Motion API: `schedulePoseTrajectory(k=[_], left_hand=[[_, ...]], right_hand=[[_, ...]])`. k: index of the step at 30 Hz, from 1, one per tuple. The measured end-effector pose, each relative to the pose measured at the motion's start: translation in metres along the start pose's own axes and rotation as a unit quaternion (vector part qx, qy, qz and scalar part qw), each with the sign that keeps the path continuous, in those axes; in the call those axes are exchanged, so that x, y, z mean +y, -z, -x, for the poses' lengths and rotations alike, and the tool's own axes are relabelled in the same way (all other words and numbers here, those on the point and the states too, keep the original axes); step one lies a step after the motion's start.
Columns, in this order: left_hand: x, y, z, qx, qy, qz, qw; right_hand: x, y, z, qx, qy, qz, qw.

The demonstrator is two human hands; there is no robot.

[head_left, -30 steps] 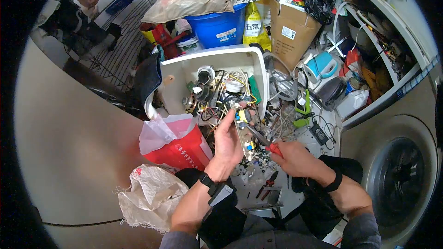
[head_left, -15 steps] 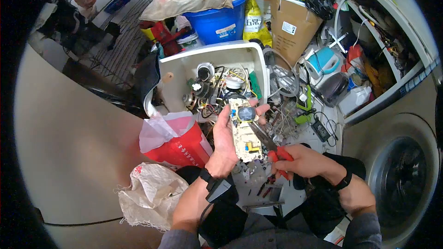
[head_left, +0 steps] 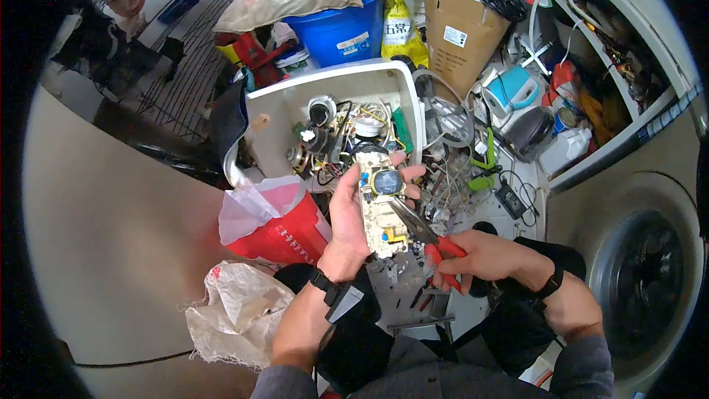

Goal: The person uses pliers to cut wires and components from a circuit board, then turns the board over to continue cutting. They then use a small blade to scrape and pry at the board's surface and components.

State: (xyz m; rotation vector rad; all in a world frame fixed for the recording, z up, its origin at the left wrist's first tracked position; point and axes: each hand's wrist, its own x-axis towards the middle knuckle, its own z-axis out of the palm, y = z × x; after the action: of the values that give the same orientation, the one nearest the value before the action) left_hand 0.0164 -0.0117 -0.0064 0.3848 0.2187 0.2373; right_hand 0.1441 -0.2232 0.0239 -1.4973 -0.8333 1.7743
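My left hand (head_left: 347,218) grips a pale circuit board (head_left: 377,216) from beneath, its fingertips showing along the right edge. A dark, rounded component (head_left: 386,182) stands out on the board's upper half, and a yellow part (head_left: 396,236) sits near its lower end. Red-handled pliers (head_left: 443,250) are wrapped in my right hand (head_left: 487,257). Their dark jaws overlap the right side of the board, just below the rounded component. Behind the board is a white bin (head_left: 336,74) holding wires, motor-like parts and a green board.
A red bag (head_left: 279,230) with a pale liner stands left of my forearm, above a white woven sack (head_left: 235,318). Cables and a black adapter (head_left: 509,200) lie right of the bin. A blue bucket (head_left: 332,37) and cardboard box (head_left: 464,48) stand behind; a washing machine (head_left: 635,281) is at right.
The whole view has shifted slightly. My left hand still holds the circuit board, and the plier jaws have stayed close to the same spot on it.
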Motion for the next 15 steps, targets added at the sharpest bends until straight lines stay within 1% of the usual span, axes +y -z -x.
schedulePoseTrajectory(k=[2, 6, 8, 9, 10, 12, 14, 15], left_hand=[[0.001, 0.0, 0.002, -0.001, 0.0, -0.006, 1.0], [-0.001, 0.007, 0.001, 0.016, 0.018, -0.044, 0.999], [0.0, 0.008, 0.0, -0.023, 0.052, -0.068, 0.996], [-0.001, 0.011, 0.0, -0.028, 0.055, -0.082, 0.995], [-0.001, 0.012, 0.001, -0.027, 0.056, -0.082, 0.995], [0.0, 0.014, 0.004, -0.049, 0.068, -0.151, 0.985], [-0.001, 0.011, 0.002, -0.044, 0.072, -0.166, 0.983], [-0.002, 0.009, 0.002, -0.02, 0.077, -0.18, 0.981]], right_hand=[[0.0, -0.001, 0.0, -0.018, -0.009, -0.042, 0.999], [0.007, 0.003, -0.001, -0.029, -0.03, -0.038, 0.998], [0.009, 0.005, 0.0, -0.046, -0.022, -0.044, 0.998], [0.011, 0.006, 0.001, -0.046, -0.022, -0.046, 0.998], [0.012, 0.007, 0.002, -0.057, -0.018, -0.035, 0.998], [0.015, 0.009, 0.003, -0.066, -0.013, -0.028, 0.997], [0.02, 0.007, -0.001, -0.045, -0.01, 0.014, 0.999], [0.023, 0.005, -0.002, -0.044, -0.011, 0.011, 0.999]])
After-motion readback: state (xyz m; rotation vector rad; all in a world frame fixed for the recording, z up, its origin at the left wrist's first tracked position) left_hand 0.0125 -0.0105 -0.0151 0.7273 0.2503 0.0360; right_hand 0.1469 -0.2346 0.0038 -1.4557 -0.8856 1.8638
